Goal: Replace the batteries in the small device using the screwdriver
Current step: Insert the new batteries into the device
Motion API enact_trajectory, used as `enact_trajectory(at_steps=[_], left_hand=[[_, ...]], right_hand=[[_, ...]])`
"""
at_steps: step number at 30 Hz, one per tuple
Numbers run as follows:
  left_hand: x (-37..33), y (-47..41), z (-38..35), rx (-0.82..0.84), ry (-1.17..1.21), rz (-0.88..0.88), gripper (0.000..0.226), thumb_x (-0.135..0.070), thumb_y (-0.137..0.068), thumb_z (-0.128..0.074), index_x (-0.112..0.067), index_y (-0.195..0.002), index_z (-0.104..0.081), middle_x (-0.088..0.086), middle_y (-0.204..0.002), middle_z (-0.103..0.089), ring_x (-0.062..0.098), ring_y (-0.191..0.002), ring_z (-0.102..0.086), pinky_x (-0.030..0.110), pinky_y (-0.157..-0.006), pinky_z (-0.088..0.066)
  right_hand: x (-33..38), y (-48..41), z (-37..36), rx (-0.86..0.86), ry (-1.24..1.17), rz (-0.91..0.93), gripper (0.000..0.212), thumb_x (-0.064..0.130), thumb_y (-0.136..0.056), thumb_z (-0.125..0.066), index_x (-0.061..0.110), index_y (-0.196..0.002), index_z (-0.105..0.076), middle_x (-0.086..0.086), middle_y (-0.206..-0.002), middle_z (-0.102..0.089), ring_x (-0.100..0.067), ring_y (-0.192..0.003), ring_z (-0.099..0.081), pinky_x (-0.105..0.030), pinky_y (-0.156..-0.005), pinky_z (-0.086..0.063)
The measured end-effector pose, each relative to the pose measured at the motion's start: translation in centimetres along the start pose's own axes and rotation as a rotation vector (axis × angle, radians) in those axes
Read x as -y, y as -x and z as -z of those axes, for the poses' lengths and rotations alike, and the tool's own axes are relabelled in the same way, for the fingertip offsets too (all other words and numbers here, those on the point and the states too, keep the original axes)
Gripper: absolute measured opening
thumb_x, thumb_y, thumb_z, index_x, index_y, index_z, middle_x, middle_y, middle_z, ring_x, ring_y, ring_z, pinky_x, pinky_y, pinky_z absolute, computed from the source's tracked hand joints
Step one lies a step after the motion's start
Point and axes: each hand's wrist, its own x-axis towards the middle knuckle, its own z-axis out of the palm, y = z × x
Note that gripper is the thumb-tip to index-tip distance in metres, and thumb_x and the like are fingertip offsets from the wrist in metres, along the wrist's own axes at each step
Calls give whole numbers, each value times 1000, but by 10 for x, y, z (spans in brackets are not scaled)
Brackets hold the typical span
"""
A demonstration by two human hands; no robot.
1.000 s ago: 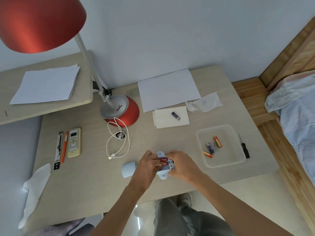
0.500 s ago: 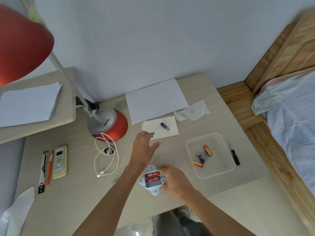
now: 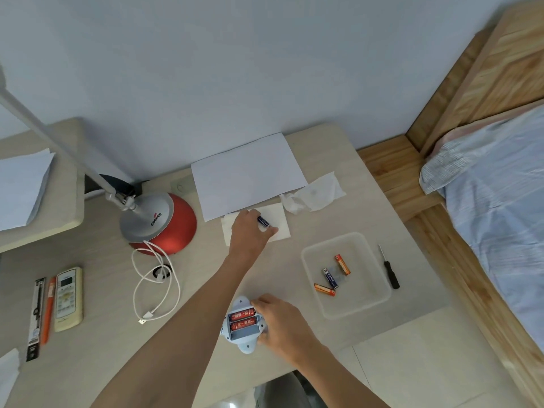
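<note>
The small pale-blue device (image 3: 242, 334) lies back-up near the desk's front edge. Its battery bay is uncovered, with two red batteries (image 3: 243, 318) inside and one bare slot below them. My right hand (image 3: 282, 326) grips the device's right side. My left hand (image 3: 248, 231) reaches far across to a folded white napkin (image 3: 281, 219), thumb and fingers pinched around a blue battery (image 3: 264, 222) that still rests on it. A black screwdriver (image 3: 390, 272) lies right of a clear plastic tray (image 3: 371, 304), which holds three loose batteries (image 3: 331, 278).
A red-based desk lamp (image 3: 160, 223) and a coiled white USB cable (image 3: 156, 287) sit to the left. A remote (image 3: 68, 298) and pens (image 3: 44, 313) lie at the far left. Paper (image 3: 247, 175) and a crumpled tissue (image 3: 315, 194) are at the back. A bed (image 3: 497, 207) stands to the right.
My left hand left the device and stretched forward to the napkin, closing around the blue battery. My right hand kept hold of the device. The camera tilted up and right.
</note>
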Motion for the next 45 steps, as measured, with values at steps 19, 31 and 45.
enact_trajectory(at_steps=[19,31,45], left_hand=[[51,125,81,236,341,62,49,4,-81,-84,-27,-120,-80,-2,-87,-83,10,-76,-78,21,-79,-61],[73,200,96,226,149,-32,15,-16,-100,-72,-25,-108,-82,-18,-87,-77,6,-83,-72,21,-75,-58],[72,214,76,180,-120,-86,20,-34,-80,-63,-18,-80,-75,-1,-76,-72,19,-68,-65,43,-68,-58]], right_hand=[[-4,-5,4,28,42,57,60,32,-85,-86,27,-139,-60,7,-127,-68,-14,-111,-68,-29,-100,-57],[-1,-4,8,1,12,65,59,35,-82,-86,29,-136,-62,11,-121,-67,-8,-104,-66,-17,-89,-52],[-2,-3,7,-24,25,68,68,38,-81,-88,26,-142,-61,6,-126,-69,-12,-109,-67,-24,-96,-55]])
